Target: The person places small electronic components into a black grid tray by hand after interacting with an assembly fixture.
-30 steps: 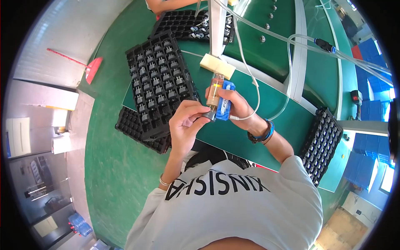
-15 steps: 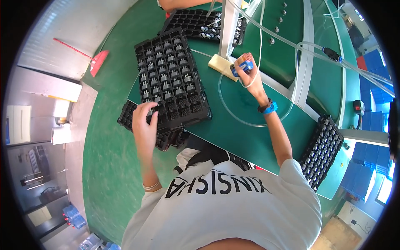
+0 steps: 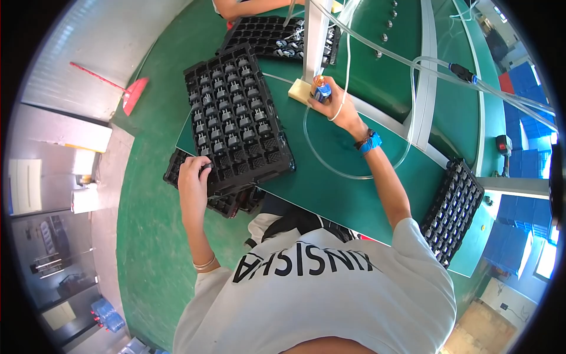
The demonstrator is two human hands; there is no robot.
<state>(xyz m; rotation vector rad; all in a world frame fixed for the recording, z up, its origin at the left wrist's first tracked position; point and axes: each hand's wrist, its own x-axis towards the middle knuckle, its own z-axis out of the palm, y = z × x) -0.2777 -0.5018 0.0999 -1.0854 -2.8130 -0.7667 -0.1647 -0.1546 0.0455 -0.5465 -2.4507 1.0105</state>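
Note:
A large black tray [image 3: 250,168] rests tilted on the green table, with rows of grey pronged plug parts [image 3: 227,103] in its pockets. The pockets nearest me on the right show bare, patterned bottoms. My left hand [image 3: 192,180] is at the tray's near left corner, thumb and forefinger closed around something small and dark that I cannot make out. My right hand [image 3: 342,112] grips a small blue bottle-like object [image 3: 322,92] with an amber end, beside a pale yellow block [image 3: 299,91]. A thin white cord passes around that hand.
Behind stands another black tray [image 3: 259,35] with metallic parts, near another person's arm [image 3: 253,7]. A white post [image 3: 315,47] and clear tubing [image 3: 330,168] are close to my right hand. A further filled tray [image 3: 451,212] lies at right. More black trays [image 3: 224,206] sit below the table edge.
My left hand has drawn back toward me and left, to the tray's corner. The right hand has shifted left and turned, so the blue object's amber end now points up beside the post.

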